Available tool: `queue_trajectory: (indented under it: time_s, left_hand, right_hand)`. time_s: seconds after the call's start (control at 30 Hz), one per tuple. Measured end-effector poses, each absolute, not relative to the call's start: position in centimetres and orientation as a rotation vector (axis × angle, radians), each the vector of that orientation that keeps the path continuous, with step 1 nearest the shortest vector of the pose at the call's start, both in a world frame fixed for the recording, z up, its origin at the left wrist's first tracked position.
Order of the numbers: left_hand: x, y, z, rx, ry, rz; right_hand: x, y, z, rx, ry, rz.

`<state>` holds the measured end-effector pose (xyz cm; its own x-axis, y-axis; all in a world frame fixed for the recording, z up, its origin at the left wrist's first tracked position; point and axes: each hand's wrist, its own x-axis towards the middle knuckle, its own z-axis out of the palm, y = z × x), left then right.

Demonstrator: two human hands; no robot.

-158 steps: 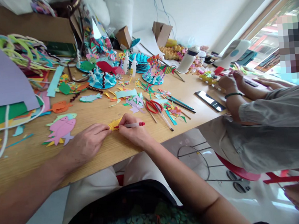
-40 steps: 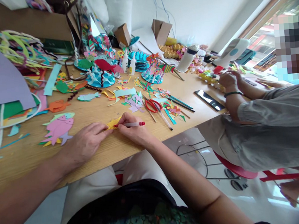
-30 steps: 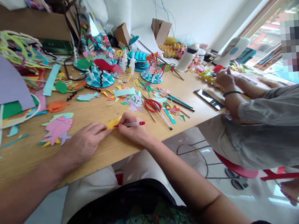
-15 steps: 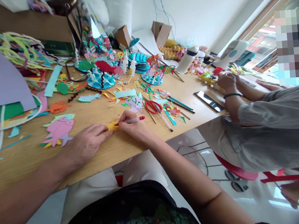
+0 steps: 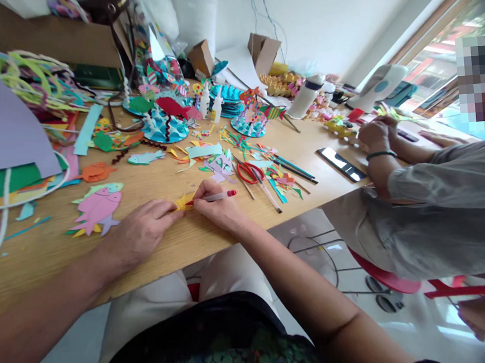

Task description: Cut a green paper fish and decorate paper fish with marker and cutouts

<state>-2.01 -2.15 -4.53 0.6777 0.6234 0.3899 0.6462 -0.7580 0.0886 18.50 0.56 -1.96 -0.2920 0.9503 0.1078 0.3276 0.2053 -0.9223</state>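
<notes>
My right hand [image 5: 217,204] grips a red-capped pen [image 5: 222,195], its tip end meeting a small yellow paper cutout [image 5: 182,202] with fine lines on it. From the other side, the fingertips of my left hand [image 5: 147,225] close on the cutout's left end and hold it against the table. Part of the cutout is hidden by my fingers. Left of that hand lies a stack of paper fish [image 5: 99,206], pink on top. Red-handled scissors [image 5: 249,172] and a clear pen [image 5: 267,190] rest beyond my right hand.
Paper scraps [image 5: 220,163] cover the middle of the table [image 5: 179,234]. Behind stand blue decorated bases [image 5: 165,129], glue bottles [image 5: 216,106] and a white bottle [image 5: 305,97]. A phone [image 5: 341,164] lies near the right edge, beside a co-worker's hands [image 5: 375,133]. Purple paper [image 5: 7,127] rises at left.
The view has shifted slightly. My hands stay at the yellow cutout with the pen against it; the co-worker's hands have moved a little.
</notes>
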Motion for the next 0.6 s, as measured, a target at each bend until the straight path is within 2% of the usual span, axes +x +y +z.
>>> queue_trajectory:
  time_s: [0.6]
  left_hand:
    - [-1.92,-2.17,-4.61,-2.812,-1.056,-0.63]
  right_hand:
    - [18.3,0.81,-2.78,-1.176,-1.774,1.071]
